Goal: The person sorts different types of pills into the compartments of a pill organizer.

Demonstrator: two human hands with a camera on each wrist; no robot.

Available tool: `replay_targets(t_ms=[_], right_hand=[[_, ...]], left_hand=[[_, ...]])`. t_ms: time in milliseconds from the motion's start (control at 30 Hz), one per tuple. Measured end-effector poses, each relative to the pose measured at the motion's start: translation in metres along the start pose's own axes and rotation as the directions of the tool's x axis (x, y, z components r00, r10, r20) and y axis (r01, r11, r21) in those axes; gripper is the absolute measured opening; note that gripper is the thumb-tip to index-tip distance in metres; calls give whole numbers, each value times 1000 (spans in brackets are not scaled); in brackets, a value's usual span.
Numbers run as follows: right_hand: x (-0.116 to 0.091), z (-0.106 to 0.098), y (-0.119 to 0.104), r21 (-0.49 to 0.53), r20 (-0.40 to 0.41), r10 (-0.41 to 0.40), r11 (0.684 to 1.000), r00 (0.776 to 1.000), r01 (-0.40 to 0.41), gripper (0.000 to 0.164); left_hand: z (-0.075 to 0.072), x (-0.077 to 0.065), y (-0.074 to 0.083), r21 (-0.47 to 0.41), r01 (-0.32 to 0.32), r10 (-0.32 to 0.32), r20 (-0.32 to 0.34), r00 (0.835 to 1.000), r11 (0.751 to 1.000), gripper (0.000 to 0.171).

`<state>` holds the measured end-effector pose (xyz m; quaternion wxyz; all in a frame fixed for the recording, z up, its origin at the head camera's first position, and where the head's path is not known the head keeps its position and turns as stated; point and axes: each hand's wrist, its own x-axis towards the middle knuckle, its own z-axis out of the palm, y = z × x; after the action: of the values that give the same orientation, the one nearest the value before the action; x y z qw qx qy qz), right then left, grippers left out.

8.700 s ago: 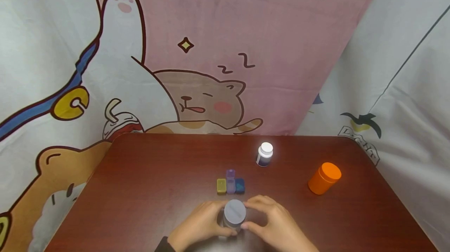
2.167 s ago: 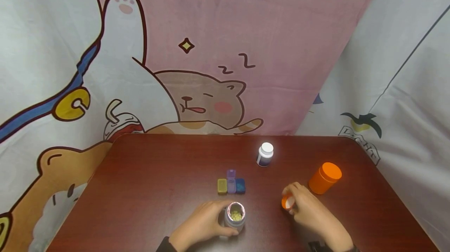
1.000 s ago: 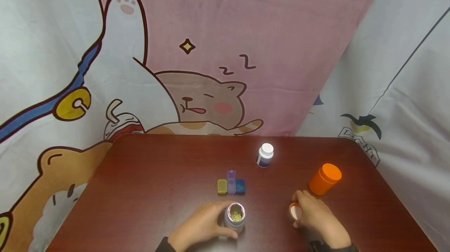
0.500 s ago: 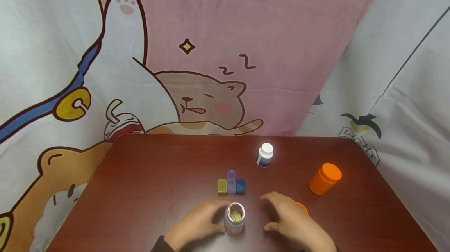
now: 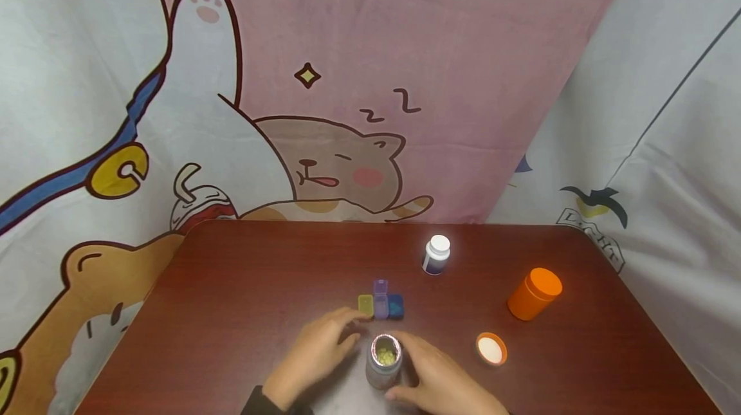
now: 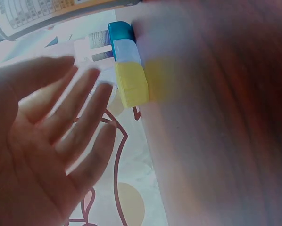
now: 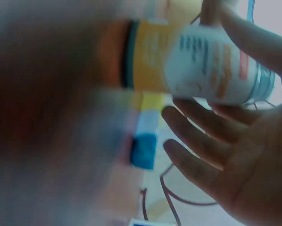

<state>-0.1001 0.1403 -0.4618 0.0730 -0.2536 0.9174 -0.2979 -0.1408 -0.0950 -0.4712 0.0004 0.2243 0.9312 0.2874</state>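
An uncapped pill bottle [image 5: 383,363] stands upright near the table's front, with yellowish-green pills inside. My right hand [image 5: 437,379] holds it from the right, thumb at the near side and fingers at the far side; the right wrist view shows its orange and white label. My left hand [image 5: 315,350], fingers spread and loosely bent, is apart from the bottle. Its fingertips are by the yellow compartment of a small pill organizer [image 5: 380,307]. The purple middle compartment has its lid up; the yellow and blue ones look closed. An orange-rimmed cap [image 5: 491,349] lies with its white inside upward.
A larger orange bottle [image 5: 534,295] with its cap on stands at the right. Farther back is a small white-capped bottle [image 5: 436,255] with a dark label. A patterned cloth [image 5: 463,80] hangs behind the brown table [image 5: 255,273].
My right hand has taken off the cap, laid it on the table at the right and come to the bottle. My left hand has let go of the bottle and moved forward left.
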Motion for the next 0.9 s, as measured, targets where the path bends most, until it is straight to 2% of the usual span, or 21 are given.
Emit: replay_targets(t_ms=[233, 367, 500, 667, 800, 900], right_hand=[[2, 10, -5, 51, -90, 19, 999, 996, -15, 73], [2, 13, -6, 51, -145, -10, 999, 989, 17, 66], [2, 14, -6, 20, -182, -16, 1000, 983, 20, 61], [3, 13, -5, -4, -211, 42, 999, 977, -44, 64], [4, 7, -4, 25, -271, 132, 991, 953, -130, 63], [5, 0, -2, 63, -349, 199, 980, 916, -189, 62]], left_hand=[[1, 1, -1, 40, 87, -81, -127, 989, 995, 35], [1, 1, -2, 57, 126, -114, -174, 978, 990, 34], [1, 1, -3, 80, 155, -137, -196, 971, 985, 34], [-1, 1, -4, 93, 175, -154, -202, 967, 980, 33], [0, 2, -5, 98, 183, -161, -197, 967, 978, 33], [2, 3, -5, 99, 184, -164, -181, 970, 978, 34]])
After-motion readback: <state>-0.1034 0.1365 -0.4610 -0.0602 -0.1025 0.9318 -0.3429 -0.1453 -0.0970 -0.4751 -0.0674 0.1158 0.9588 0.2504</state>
